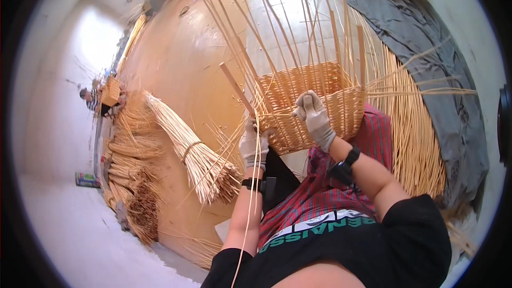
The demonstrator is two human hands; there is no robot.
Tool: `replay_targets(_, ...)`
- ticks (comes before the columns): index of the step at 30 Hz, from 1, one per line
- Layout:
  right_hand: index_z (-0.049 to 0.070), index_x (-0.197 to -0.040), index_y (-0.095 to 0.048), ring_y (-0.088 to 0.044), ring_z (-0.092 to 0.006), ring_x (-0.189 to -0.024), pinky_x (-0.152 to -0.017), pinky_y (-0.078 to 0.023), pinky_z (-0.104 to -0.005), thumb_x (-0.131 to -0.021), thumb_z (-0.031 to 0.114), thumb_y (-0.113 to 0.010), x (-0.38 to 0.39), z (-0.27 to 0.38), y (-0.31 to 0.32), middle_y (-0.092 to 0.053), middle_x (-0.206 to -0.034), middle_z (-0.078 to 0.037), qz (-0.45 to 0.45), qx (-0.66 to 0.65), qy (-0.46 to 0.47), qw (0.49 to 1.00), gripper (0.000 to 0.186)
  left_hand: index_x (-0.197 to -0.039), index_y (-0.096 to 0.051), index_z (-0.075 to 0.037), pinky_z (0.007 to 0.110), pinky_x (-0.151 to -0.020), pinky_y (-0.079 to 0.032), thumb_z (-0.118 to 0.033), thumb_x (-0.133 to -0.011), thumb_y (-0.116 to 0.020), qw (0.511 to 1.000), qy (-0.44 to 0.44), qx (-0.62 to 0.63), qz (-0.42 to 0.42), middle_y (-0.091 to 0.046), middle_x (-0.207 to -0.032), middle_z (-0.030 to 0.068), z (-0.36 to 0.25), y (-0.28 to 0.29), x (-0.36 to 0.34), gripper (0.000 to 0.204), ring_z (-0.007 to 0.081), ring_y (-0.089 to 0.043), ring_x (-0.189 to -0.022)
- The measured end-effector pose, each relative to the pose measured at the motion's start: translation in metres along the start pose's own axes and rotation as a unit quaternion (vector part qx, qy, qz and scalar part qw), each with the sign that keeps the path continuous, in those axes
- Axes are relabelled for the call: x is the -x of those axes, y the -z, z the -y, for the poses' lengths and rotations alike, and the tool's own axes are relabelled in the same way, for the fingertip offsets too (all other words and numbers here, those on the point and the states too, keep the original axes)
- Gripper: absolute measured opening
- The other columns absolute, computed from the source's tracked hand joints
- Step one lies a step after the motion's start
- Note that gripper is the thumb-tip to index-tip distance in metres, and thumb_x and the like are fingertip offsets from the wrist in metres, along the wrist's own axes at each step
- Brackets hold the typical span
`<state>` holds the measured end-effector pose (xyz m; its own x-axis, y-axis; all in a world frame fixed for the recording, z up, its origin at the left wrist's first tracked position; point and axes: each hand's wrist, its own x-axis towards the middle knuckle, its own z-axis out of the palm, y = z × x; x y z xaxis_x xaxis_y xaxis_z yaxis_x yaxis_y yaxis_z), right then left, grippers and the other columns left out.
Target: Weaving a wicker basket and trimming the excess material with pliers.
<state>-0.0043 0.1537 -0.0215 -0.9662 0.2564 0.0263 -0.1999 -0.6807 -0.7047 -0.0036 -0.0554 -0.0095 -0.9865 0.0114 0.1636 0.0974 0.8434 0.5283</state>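
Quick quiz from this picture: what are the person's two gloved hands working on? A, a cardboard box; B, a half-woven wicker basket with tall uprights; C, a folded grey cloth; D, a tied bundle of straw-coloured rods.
B: the left hand and the right hand both rest on the rim of the wicker basket, while the tied bundle and grey cloth lie apart.

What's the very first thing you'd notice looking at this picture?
The half-woven wicker basket in the middle, with long bare stakes fanning upward from it. The gloved left hand and right hand grip its near rim. On the floor to the left lies a tied bundle of reeds.
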Motion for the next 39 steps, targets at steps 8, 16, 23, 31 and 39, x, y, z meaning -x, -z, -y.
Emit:
replay_targets(8,0.007,-0.11,-0.058,-0.073,-0.0185,-0.088,-0.079,-0.061,-0.0345,-0.112,0.015,-0.049,0.015,0.006,0.03,-0.069,-0.092,-0.007,-0.073,0.014,0.041,0.996,0.012,-0.137,-0.057,-0.014,0.041,-0.071,-0.058,-0.014,-0.1,-0.068,0.972,-0.201,0.022,-0.119,-0.07,-0.108,0.0152,-0.048,-0.001,-0.002,0.039,0.03,-0.072,-0.078)
replay_targets(16,0.009,-0.139,-0.055,-0.073,-0.0317,-0.101,-0.081,-0.059,-0.0358,-0.097,0.006,-0.064,-0.064,0.053,-0.078,-0.07,-0.125,-0.021,0.049,0.636,0.384,0.667,0.043,-0.101,-0.054,-0.007,0.028,-0.04,-0.044,-0.015,-0.105,-0.063,0.893,0.155,0.404,0.125,-0.055,-0.077,0.0019,-0.07,-0.031,-0.035,0.013,0.011,-0.053,-0.048)
replay_targets(23,0.005,-0.12,-0.061,-0.071,-0.0167,-0.085,-0.076,-0.058,-0.0335,-0.108,0.006,-0.052,0.021,0.039,0.082,-0.072,-0.109,-0.012,-0.061,0.251,0.085,0.962,0.014,-0.144,-0.05,-0.012,0.037,-0.086,-0.057,-0.01,-0.095,-0.071,0.966,-0.034,0.209,-0.147,-0.063,-0.13,0.015,-0.056,-0.051,-0.021,0.053,0.0281,-0.068,-0.101)
replay_targets(31,0.008,-0.152,-0.045,-0.072,-0.0263,-0.104,-0.085,-0.059,-0.0366,-0.092,-0.006,-0.061,-0.045,0.1,-0.016,-0.07,-0.12,-0.018,0.028,0.727,0.341,0.595,0.063,-0.157,-0.044,-0.032,0.048,-0.091,-0.056,-0.011,-0.096,-0.058,0.987,-0.155,-0.039,0.029,-0.052,-0.143,0.0209,-0.111,-0.069,0.019,0.066,0.0379,-0.069,-0.105)
replay_targets(39,0.011,-0.135,-0.06,-0.07,-0.0159,-0.107,-0.077,-0.057,-0.0284,-0.107,0.004,-0.054,0.027,0.142,0.114,-0.07,-0.112,-0.007,-0.155,0.387,0.107,0.903,0.03,-0.154,-0.05,-0.024,0.044,-0.096,-0.053,-0.013,-0.095,-0.056,0.935,-0.349,-0.031,-0.054,-0.052,-0.146,0.0164,-0.151,-0.066,0.013,0.06,0.0342,-0.065,-0.113)
